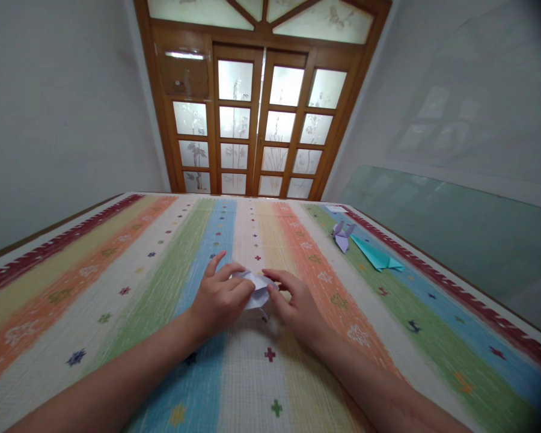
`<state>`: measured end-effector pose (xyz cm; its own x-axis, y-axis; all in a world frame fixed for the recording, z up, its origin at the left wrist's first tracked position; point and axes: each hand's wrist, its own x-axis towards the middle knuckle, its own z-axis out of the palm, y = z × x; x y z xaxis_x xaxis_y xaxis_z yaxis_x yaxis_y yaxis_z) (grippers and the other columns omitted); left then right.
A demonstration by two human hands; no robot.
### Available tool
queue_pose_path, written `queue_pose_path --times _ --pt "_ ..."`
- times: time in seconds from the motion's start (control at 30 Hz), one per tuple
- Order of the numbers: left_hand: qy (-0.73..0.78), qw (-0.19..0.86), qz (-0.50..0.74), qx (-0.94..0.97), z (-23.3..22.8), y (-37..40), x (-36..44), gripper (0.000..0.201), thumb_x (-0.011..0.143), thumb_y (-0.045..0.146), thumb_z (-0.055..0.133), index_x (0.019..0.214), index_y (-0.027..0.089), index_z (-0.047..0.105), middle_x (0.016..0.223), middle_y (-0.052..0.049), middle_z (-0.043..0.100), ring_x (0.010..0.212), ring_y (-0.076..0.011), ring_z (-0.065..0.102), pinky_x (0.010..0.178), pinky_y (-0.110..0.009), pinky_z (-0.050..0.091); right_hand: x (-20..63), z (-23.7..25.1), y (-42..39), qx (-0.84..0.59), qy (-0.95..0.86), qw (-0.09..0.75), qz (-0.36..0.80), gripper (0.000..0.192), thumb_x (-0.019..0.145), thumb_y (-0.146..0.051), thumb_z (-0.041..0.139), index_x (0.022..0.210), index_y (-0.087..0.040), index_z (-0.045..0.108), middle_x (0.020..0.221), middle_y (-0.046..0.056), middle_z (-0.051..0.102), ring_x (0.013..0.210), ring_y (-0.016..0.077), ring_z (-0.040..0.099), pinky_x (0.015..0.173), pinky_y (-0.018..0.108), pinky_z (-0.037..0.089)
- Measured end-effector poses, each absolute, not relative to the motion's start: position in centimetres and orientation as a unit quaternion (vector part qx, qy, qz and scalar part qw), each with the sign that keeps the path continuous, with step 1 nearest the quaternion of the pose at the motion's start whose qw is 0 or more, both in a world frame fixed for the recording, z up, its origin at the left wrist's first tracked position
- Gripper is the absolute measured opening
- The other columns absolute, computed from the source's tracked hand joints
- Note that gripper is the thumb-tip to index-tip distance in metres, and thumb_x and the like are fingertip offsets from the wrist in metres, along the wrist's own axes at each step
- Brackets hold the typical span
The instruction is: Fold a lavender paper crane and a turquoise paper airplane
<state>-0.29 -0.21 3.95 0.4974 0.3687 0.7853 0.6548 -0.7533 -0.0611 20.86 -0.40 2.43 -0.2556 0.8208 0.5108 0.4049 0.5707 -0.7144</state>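
Note:
A small piece of folded white paper [255, 299] is held between my two hands, a little above the striped cloth. My left hand [222, 294] pinches its left side, thumb laid across the paper and the index finger raised away from it. At the paper's right edge, my right hand [295, 302] grips with thumb and fingertips. Parts of the paper are hidden behind my fingers, so its full shape does not show.
The table is covered by a striped, patterned cloth [276, 373]. On its right side lie a purple folded-paper figure [341, 237] and a turquoise paper plane [376, 255]. A small white item [336, 208] rests near the far right corner. Wooden glass-paned doors [261, 114] stand beyond.

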Motion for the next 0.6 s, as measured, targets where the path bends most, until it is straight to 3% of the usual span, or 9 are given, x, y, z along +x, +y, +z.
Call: queue_pose_path --times 0.2,0.37,0.6 --pt "-0.315 0.144 -0.392 -0.852 4.1 0.3 -1.1 0.007 0.094 0.016 0.059 0.092 0.020 0.065 0.082 0.000 0.073 0.079 -0.0171 0.068 0.111 -0.050 0.036 20.8 1.3 0.3 -0.422 -0.690 0.478 0.343 0.031 0.092 -0.027 0.058 0.122 -0.022 0.066 0.116 0.009 0.069 0.102 0.0218 0.067 0.084 0.037 0.056" --pt "-0.337 0.089 -0.431 -0.832 3.5 0.8 -1.6 0.005 0.093 0.017 0.060 0.094 0.020 0.065 0.086 0.000 0.073 0.078 -0.0164 0.068 0.103 -0.043 0.045 20.7 1.1 0.4 -0.398 -0.675 0.483 0.391 0.031 0.093 -0.031 0.057 0.121 -0.023 0.065 0.120 0.010 0.068 0.106 0.0223 0.066 0.087 0.038 0.055" --pt "-0.429 -0.023 -0.472 -0.770 3.9 1.1 -1.6 0.005 0.091 0.020 0.063 0.088 0.020 0.067 0.081 -0.001 0.071 0.073 -0.0160 0.065 0.071 -0.028 0.049 20.6 1.0 0.3 -0.393 -0.659 0.462 0.444 0.043 0.087 -0.023 0.058 0.130 -0.025 0.059 0.131 0.011 0.062 0.108 0.0228 0.064 0.080 0.034 0.055"
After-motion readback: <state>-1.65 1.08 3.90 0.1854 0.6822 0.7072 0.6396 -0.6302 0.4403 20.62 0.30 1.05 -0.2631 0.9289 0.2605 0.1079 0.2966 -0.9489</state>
